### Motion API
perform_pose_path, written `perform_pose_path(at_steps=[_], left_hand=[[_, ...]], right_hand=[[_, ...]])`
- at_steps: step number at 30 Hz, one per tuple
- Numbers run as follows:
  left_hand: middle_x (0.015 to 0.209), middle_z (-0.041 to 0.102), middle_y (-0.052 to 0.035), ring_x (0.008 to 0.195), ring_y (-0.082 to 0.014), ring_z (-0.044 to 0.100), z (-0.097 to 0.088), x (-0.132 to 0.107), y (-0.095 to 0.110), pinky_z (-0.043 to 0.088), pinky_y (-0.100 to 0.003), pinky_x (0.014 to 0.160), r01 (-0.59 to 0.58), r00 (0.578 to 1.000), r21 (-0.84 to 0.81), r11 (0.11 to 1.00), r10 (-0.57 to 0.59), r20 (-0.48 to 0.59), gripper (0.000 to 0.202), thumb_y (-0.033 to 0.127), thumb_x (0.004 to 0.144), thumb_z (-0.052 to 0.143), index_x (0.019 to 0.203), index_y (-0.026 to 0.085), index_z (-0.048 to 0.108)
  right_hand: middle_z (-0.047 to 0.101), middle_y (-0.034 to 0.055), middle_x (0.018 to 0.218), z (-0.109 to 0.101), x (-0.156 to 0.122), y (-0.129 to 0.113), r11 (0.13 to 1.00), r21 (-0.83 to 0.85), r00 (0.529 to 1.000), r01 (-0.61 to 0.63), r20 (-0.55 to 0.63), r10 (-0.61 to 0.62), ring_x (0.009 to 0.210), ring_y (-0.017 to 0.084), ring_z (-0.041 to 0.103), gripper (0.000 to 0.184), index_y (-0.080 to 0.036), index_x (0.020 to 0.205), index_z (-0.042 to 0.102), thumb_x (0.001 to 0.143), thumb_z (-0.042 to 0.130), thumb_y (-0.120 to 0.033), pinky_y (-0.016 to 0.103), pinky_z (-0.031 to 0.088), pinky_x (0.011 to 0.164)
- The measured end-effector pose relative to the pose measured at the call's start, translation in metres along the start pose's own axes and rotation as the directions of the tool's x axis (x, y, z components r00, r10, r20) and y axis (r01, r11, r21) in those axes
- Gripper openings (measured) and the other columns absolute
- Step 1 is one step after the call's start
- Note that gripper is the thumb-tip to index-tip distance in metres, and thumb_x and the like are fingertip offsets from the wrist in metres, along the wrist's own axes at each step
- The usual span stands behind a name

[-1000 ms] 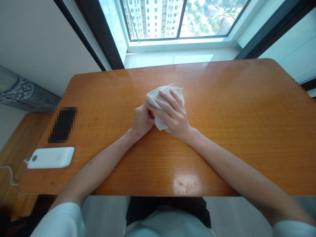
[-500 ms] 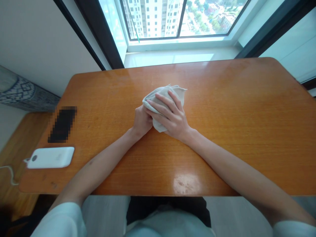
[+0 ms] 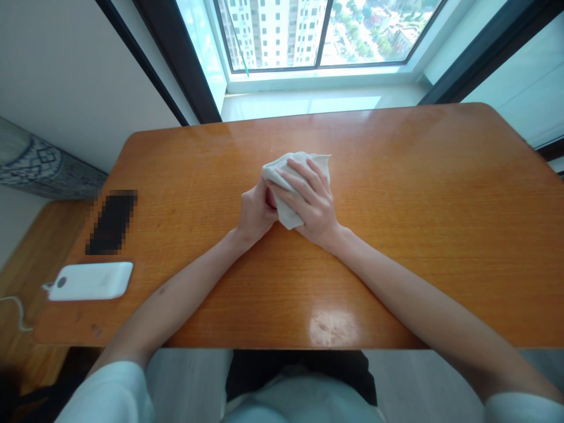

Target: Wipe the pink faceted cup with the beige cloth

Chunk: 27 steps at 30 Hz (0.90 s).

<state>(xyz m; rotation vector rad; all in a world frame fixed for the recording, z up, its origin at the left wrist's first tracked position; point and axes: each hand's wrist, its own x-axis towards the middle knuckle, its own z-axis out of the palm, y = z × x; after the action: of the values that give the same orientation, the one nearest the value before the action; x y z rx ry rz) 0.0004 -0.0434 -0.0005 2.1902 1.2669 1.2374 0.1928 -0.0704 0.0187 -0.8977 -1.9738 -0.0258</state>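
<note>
Together, the left hand [image 3: 254,214] and right hand [image 3: 306,202] clasp a crumpled cloth [image 3: 288,194].

The white cloth [image 3: 288,216] was partly covered by the right hand [image 3: 311,202], so its folds under the palm could not be seen. The left hand [image 3: 254,216] had its fingertips hidden behind the cloth and the other hand, and how they held was not possible to tell. Near the left edge of the wooden table [image 3: 418,235], a dark flat object [image 3: 111,223] was blurred into squares, so its kind could not be told. The picture's edges cut off the table's right end and both white sleeves [image 3: 103,393]. The far buildings [image 3: 273,29] behind the window were too small for details.
</note>
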Motion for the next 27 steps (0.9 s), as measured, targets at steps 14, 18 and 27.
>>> perform_pose_path(at_steps=[14,18,27], left_hand=[[0.091,0.081,0.0002,0.072,-0.0202,0.076,0.001,-0.001,0.001,0.062,-0.036,0.065,0.015,1.0,0.023,1.0,-0.015,0.003,0.048,0.046,0.088,0.089,0.126,0.027,0.065],[0.115,0.085,-0.0001,0.086,-0.0183,0.08,0.0,0.002,0.011,0.065,-0.032,0.081,0.005,1.0,0.023,1.0,-0.004,-0.029,0.078,0.025,0.076,0.092,0.147,0.028,0.061],[0.108,0.085,-0.0012,0.087,-0.0227,0.081,-0.001,-0.001,0.002,0.067,-0.039,0.079,0.022,1.0,-0.026,0.999,-0.022,0.006,0.074,0.053,0.086,0.091,0.149,0.03,0.06]], right_hand=[[0.07,-0.0011,0.166,-0.003,0.0,0.001,0.999,0.02,0.999,0.031,-0.013,-0.03,0.164,0.033,0.057,0.048,-0.042,0.154,0.07,0.108,0.061,-0.031,0.063,0.039,0.143],[0.077,0.0056,0.155,0.0,-0.002,0.017,0.92,0.202,0.929,-0.337,-0.089,0.36,0.146,0.028,0.072,0.052,-0.034,0.157,0.068,0.109,0.05,-0.026,0.053,0.061,0.125],[0.068,-0.0007,0.167,-0.003,-0.003,0.006,0.997,0.072,0.999,0.02,-0.043,-0.017,0.167,0.038,0.053,0.053,-0.044,0.156,0.069,0.105,0.066,-0.029,0.068,0.04,0.141]])
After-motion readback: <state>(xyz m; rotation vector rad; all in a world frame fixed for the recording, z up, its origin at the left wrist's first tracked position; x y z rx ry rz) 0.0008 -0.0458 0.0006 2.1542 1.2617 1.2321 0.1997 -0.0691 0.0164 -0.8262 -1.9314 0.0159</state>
